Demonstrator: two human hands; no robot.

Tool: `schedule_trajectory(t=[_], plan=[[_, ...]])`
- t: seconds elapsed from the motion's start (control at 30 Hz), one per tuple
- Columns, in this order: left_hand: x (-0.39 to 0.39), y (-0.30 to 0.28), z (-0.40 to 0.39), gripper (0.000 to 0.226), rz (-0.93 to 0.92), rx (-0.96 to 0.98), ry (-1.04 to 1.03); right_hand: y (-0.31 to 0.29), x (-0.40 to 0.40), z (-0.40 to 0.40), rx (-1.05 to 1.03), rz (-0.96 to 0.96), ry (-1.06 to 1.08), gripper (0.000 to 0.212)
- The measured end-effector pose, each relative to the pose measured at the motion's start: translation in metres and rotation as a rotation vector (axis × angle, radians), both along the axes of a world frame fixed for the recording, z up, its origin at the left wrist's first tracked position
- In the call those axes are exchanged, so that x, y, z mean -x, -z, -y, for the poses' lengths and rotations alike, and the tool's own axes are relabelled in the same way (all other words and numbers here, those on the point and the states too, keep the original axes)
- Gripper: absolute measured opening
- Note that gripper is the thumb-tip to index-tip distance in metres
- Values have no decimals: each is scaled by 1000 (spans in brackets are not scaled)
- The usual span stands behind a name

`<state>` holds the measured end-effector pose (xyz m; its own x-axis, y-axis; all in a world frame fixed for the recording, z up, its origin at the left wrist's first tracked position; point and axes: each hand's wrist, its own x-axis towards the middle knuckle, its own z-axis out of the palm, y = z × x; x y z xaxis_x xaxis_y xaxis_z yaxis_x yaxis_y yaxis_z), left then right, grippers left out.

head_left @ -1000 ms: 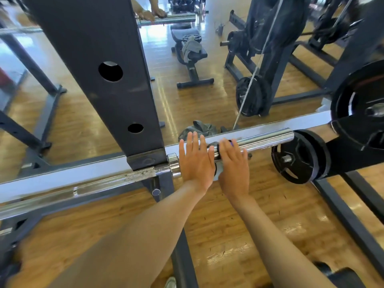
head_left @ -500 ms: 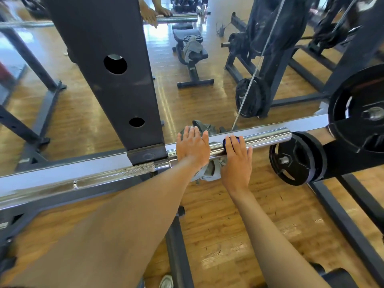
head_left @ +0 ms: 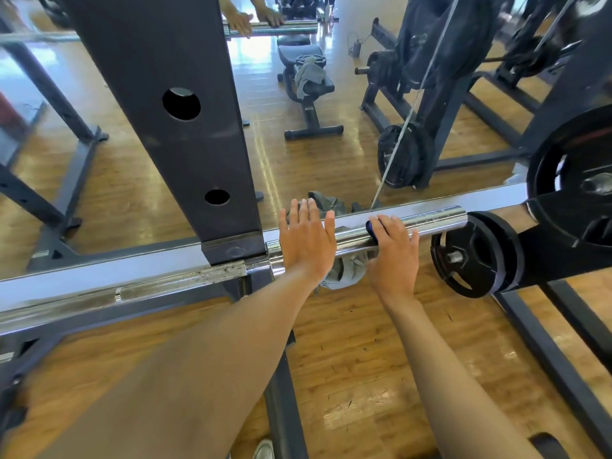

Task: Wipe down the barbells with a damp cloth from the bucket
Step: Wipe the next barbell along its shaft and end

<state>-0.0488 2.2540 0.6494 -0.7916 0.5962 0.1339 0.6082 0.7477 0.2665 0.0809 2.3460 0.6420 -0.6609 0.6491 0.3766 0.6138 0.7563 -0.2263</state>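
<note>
Both of your hands rest on the chrome end of the barbell (head_left: 427,218), which lies across a dark rack upright (head_left: 185,127). Your left hand (head_left: 306,241) lies flat, fingers straight, likely steadying the bar. Your right hand (head_left: 394,251) curls over the bar, pressing a grey cloth (head_left: 342,271) that hangs beneath it. No bucket is in view. Black weight plates (head_left: 470,256) sit just right.

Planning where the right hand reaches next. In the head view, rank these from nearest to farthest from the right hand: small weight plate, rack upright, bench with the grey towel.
1. Small weight plate, just right of the right hand, by the sleeve's end.
2. Rack upright, to the left, beyond the left hand.
3. Bench with the grey towel, far ahead, across the floor.
</note>
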Motion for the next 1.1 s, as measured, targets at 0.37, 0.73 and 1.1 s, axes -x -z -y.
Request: schedule_trajectory(t=[0.37,0.73,1.1], plan=[[-31,3,14,84,-88,28,24,7,14,28,56,-13,-154,66],[-34,-5,21,86,16,16,61,11,15,29,-3,7,-253,64],[-30,-18,50,72,-67,29,162,-5,12,36,12,146,-254,71]])
